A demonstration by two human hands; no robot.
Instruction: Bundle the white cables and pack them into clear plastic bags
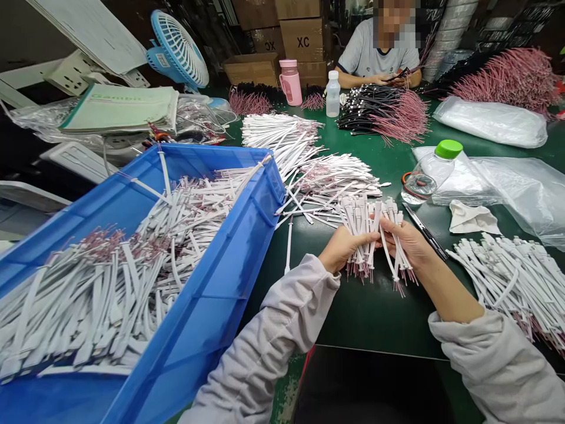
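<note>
Right now my left hand (342, 247) is gripping a bundle of white cables (359, 215) just right of the blue bin (220, 282), above the green table (375, 312); my right hand (410, 241), farther right of the bin, is pinching a few strands at the bundle's edge; I am judging that level plug ends and a loose enough grip to slide strays in are serving best; the bundle's long axis is running away from me, plugs pointing far, pink wire tips pointing back toward me.
</note>
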